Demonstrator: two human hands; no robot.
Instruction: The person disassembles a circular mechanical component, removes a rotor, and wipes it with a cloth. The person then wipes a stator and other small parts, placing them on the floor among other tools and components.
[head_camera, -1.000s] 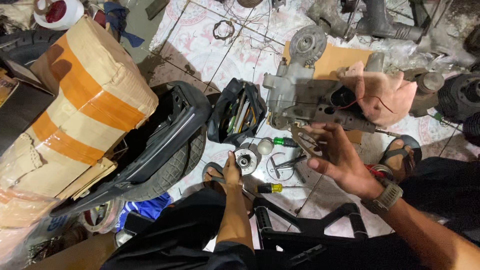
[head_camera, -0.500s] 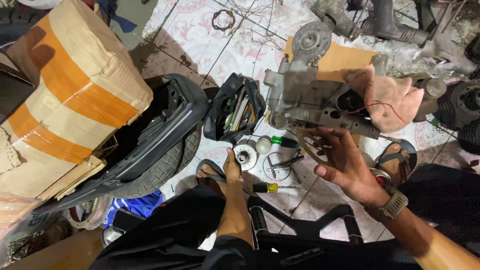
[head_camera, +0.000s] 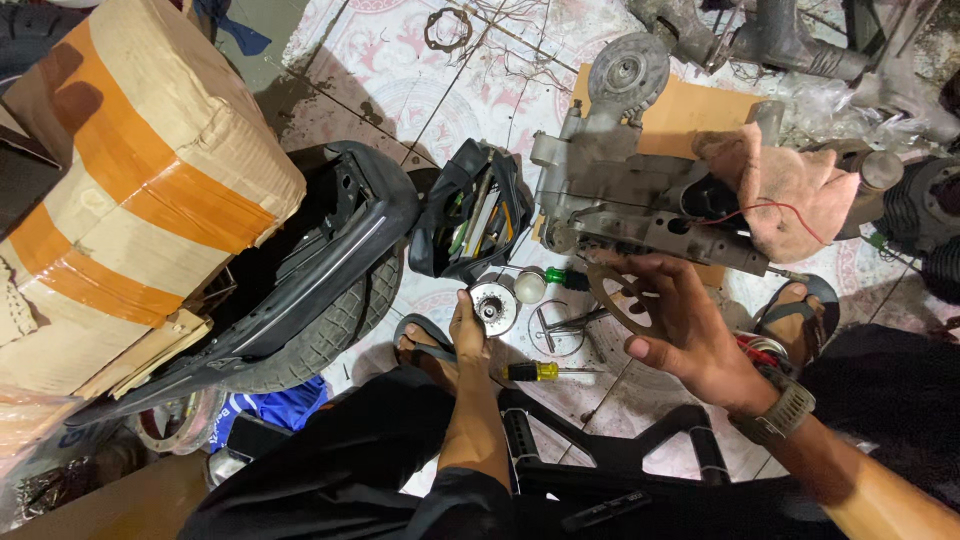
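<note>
Shifted nearer engine, right hand (head_camera: 690, 335) grasps flat gasket (head_camera: 622, 292); left hand (head_camera: 468, 335) grasps round hub (head_camera: 492, 303).

Person's body seen from the head camera: both forearms bare, left hand (head_camera: 468, 335) and right hand (head_camera: 688, 325) ungloved. A grey-tan wristwatch (head_camera: 772, 412) with a ribbed strap circles the right wrist. Dark trousers (head_camera: 340, 470) cover the legs; open sandals (head_camera: 800, 305) sit on the feet.

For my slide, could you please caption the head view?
Left hand holds a round metal part; right hand holds a thin gasket.
</note>
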